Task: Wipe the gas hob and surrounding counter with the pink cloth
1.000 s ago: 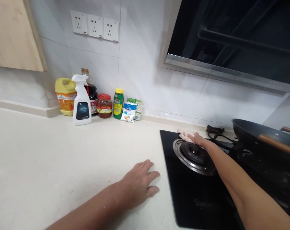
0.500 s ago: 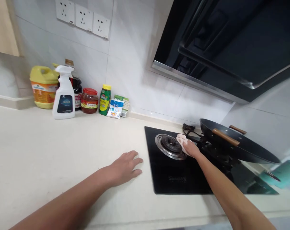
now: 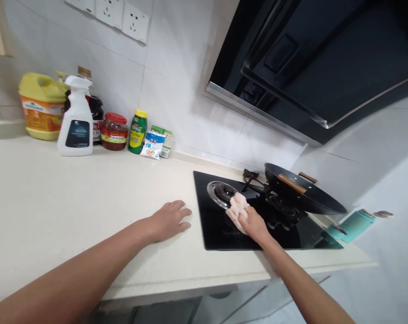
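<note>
My right hand [image 3: 254, 223] grips a pale pink cloth [image 3: 238, 208], pressed on the black glass cooktop [image 3: 217, 236]. The cloth covers the near right edge of the left burner [image 3: 219, 191], whose steel ring shows around a dark centre. My left hand [image 3: 170, 220] rests on the cream countertop [image 3: 139, 261], just left of the cooktop, with its fingers spread and nothing in them. Over the right burner sits a large black wok [image 3: 311, 193] with wooden handles, tilted in this view.
Along the wall stand a yellow jug [image 3: 43, 108], a white spray bottle [image 3: 76, 119], a red-lidded jar [image 3: 114, 131], a green bottle [image 3: 137, 131] and a salt packet [image 3: 153, 145]. A dark range hood [image 3: 291, 67] hangs above. A teal container [image 3: 355, 225] is at the right.
My right hand has drawn the cloth from the right side of the left burner toward me, to its near edge. My left hand stays on the countertop. The view has shifted.
</note>
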Available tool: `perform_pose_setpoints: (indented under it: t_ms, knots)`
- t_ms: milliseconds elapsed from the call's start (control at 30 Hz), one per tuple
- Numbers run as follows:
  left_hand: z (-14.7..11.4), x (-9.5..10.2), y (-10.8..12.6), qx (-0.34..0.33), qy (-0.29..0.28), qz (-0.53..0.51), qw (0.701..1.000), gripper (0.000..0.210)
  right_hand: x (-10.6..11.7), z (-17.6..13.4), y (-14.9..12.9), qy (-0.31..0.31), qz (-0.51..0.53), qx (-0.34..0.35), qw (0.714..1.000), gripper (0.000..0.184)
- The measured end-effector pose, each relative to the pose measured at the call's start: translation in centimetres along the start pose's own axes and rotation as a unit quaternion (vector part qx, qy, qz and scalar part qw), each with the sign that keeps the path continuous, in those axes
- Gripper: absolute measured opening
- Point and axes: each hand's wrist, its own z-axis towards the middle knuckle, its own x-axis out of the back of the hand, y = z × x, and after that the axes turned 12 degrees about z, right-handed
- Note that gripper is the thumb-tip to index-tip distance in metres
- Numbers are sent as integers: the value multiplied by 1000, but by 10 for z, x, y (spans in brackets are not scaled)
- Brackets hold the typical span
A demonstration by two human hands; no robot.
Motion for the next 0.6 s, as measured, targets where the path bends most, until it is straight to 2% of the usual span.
perform_pose_setpoints:
  t_ms: [67,167,333,467,600]
  knots:
    - [2,-1,-1,-5,12,-2,1000,52,-2,-17,-22,-5,26,42,999,46]
    - [6,-4,-4,-9,30,-1,999,51,-4,-34,-61,-29,78,146,986,58]
    - [8,-4,-10,-48,78,-32,995,45,-6,-52,-113,-84,140,209,964,71]
    - [8,-3,-17,-39,79,-29,996,49,-6,-68,-118,-80,182,240,950,46]
    - [10,-9,-24,-6,77,-7,997,58,0,-78,-90,-66,221,260,938,39]
